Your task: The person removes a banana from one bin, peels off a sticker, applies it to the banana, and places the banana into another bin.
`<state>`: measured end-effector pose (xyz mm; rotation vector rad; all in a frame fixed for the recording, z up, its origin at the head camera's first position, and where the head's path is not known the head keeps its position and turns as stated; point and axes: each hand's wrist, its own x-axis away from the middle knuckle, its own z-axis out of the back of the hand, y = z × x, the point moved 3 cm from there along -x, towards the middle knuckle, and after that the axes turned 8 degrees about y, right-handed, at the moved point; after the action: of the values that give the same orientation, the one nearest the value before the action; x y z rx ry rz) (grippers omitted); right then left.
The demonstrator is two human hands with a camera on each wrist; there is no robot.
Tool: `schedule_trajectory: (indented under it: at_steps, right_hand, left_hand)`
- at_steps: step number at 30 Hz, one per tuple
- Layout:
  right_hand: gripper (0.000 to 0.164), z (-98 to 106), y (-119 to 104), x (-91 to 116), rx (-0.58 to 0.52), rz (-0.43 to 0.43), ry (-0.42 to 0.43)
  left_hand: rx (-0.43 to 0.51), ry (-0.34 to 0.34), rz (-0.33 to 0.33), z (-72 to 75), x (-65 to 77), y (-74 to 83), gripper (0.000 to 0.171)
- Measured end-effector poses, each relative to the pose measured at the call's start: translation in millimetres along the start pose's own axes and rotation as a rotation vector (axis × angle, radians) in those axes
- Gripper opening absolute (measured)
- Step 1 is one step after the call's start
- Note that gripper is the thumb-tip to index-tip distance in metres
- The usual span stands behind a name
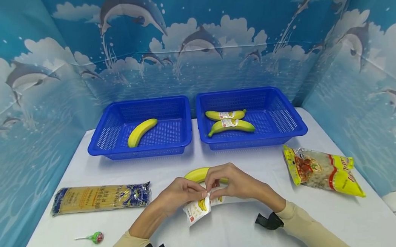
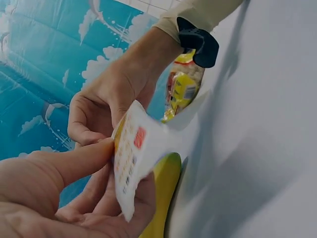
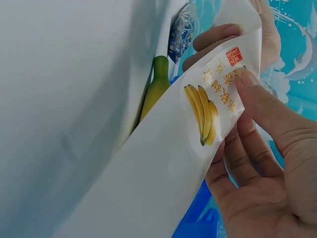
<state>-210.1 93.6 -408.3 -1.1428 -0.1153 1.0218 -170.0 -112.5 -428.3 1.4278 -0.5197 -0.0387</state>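
Both hands meet over the white cloth at the near middle. A white strip of banana stickers (image 1: 196, 211) is held between them, printed with yellow bananas and a red mark. My left hand (image 1: 176, 197) pinches the strip between thumb and fingers; its printed face (image 2: 136, 153) shows in the left wrist view. My right hand (image 1: 236, 181) grips the strip too, its thumb lying on the paper next to a banana sticker (image 3: 202, 114). Just beyond the hands lies a yellow banana (image 1: 196, 174), partly hidden by the fingers. Whether a sticker is lifting from its backing, I cannot tell.
At the back left, a blue basket (image 1: 185, 128) holds one banana (image 1: 142, 132). Another blue basket (image 1: 268, 140) on the right holds two stickered bananas (image 1: 233, 125). A noodle pack (image 1: 101, 199) and a lollipop (image 1: 97, 237) lie left, a yellow food bag (image 1: 322, 170) right.
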Motion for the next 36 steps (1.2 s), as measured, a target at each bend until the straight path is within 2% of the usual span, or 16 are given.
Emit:
schedule_trajectory:
  at_steps: [4,8,12,15,30,36]
  right_hand:
    - [0.015,1.4,-0.2,0.1,-0.013,0.024,0.021]
    - [0.016,1.4,-1.0,-0.1,-0.024,0.03,0.04]
    - [0.016,0.7,-1.7,-0.2,-0.039,0.023,0.05]
    - [0.014,0.7,-2.6,-0.1,-0.043,0.024,0.053]
    - [0.012,0.3,-3.6,-0.1,-0.039,0.03,0.052]
    - [0.012,0.7,-2.4,0.6,-0.035,0.01,0.027]
  left_hand:
    - [0.072,0.019,0.052,0.9,-0.6,-2.7,0.024]
    - [0.138,-0.034,0.07,-0.1,-0.9,-4.0,0.03]
    - [0.158,-0.091,0.062,-2.5,-1.0,-5.0,0.034]
    - [0.168,-0.104,0.054,-4.6,-1.2,-5.9,0.034]
    - [0.212,-0.046,0.103,-7.1,-3.9,-8.9,0.035]
    - [0.164,-0.014,0.084,-6.9,-2.3,-6.8,0.033]
